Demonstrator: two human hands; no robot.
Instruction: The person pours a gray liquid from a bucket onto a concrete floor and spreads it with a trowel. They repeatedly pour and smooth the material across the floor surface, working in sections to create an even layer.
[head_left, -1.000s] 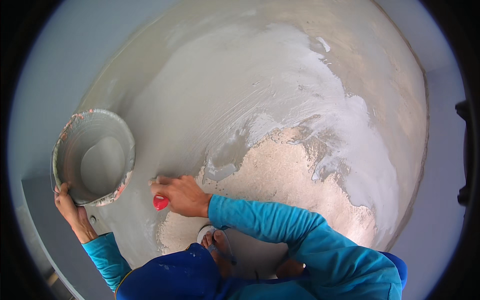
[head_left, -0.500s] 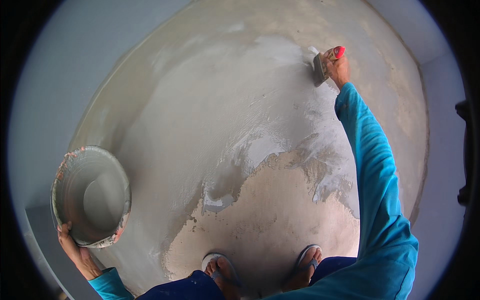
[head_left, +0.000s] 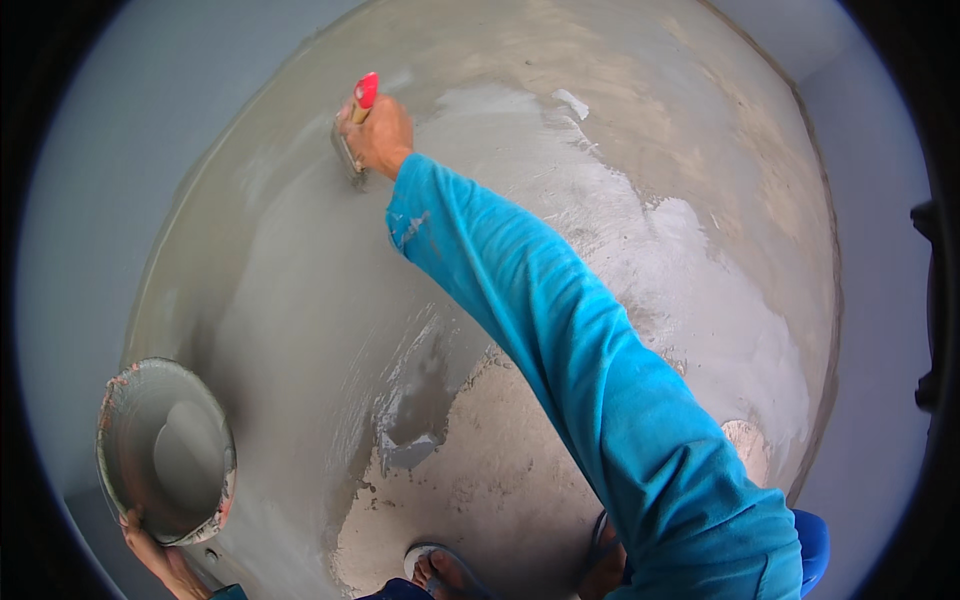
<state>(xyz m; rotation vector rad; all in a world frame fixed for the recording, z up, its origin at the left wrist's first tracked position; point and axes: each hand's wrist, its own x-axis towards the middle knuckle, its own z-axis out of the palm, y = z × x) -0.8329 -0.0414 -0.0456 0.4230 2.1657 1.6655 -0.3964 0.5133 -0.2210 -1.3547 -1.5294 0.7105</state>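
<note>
My right hand (head_left: 384, 138) is closed round a wide flat brush (head_left: 364, 94) with a red-tipped handle. Its bristle end is against the floor at the far left, partly hidden by my fingers. Wet grey slurry (head_left: 300, 260) covers much of the floor around it. At the near left, my left hand (head_left: 158, 556) grips the lower rim of a round bucket (head_left: 132, 440), which is tilted so its inside shows. Grey slurry (head_left: 190, 455) lies in the bucket, and dried splashes crust its rim.
An uncoated beige patch of floor (head_left: 490, 480) with a ragged slurry edge lies before my sandalled feet (head_left: 440, 568). A thicker pale smear (head_left: 700, 270) spreads at the right. Pale walls (head_left: 120, 180) border the floor on the left and right.
My right hand has swept the brush leftward across the floor, from the far right to the far left. The bucket and my left hand sit slightly lower in the picture.
</note>
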